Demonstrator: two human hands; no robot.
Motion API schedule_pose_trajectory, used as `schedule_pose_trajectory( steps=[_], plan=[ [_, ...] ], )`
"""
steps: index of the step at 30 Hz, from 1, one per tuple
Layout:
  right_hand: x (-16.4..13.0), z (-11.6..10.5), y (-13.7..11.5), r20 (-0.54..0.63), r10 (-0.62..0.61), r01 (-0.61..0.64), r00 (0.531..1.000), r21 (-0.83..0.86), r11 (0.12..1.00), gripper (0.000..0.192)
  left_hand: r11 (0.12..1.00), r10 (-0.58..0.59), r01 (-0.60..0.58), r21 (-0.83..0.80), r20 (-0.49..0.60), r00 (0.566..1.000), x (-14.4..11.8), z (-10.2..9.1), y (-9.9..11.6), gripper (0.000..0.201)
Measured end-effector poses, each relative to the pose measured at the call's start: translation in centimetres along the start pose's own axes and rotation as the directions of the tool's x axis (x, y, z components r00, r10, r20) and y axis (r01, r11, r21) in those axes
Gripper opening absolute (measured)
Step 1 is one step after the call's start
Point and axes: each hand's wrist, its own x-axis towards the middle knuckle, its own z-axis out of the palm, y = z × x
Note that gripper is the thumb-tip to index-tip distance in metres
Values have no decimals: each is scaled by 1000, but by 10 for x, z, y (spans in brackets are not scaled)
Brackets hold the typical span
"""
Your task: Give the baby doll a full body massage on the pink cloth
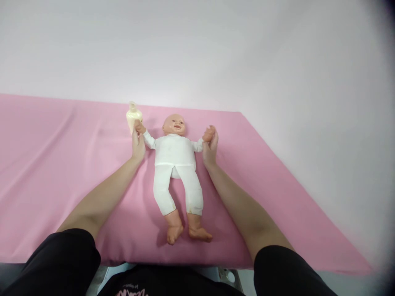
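Doll [175, 164] lies lengthwise, head pointing away; left hand [138, 144] and right hand [210, 146] fingers grip its hands.

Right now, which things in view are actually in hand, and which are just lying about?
In hand:
- baby doll, lying face up on the pink sheet
- left hand gripping one doll hand
- right hand gripping the other doll hand

Lying about:
- cream bottle, standing just behind the left hand

white-clad doll [175, 164] supine, arms outspread
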Motion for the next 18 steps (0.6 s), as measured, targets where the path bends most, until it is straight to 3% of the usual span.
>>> schedule_pose_trajectory(
  steps=[2, 4, 7, 10, 13, 18],
  plan=[
    [-6, 3, -9, 108, -36, 44, 994, -77, 996, 68, 988, 107, -115, 104, 83, 991, -3, 4, 7, 68],
    [-9, 6, -14, 242, -78, 123, 967, -177, 977, 62, 941, 185, -242, 237, 238, 953, -6, 7, 12, 63],
    [-10, 8, -18, 462, -158, 307, 873, -268, 913, 60, 839, 191, -401, 367, 491, 850, -10, 12, 15, 54],
    [-8, 9, -20, 527, -174, 367, 832, -287, 885, 65, 797, 163, -468, 383, 610, 776, -13, 16, 16, 50],
    [-9, 8, -18, 478, -173, 333, 861, -273, 902, 65, 822, 176, -416, 389, 521, 835, -13, 15, 15, 52],
    [-10, 6, -9, 254, -80, 130, 964, -185, 974, 67, 955, 170, -214, 206, 212, 962, -9, 11, 7, 69]
  ],
)
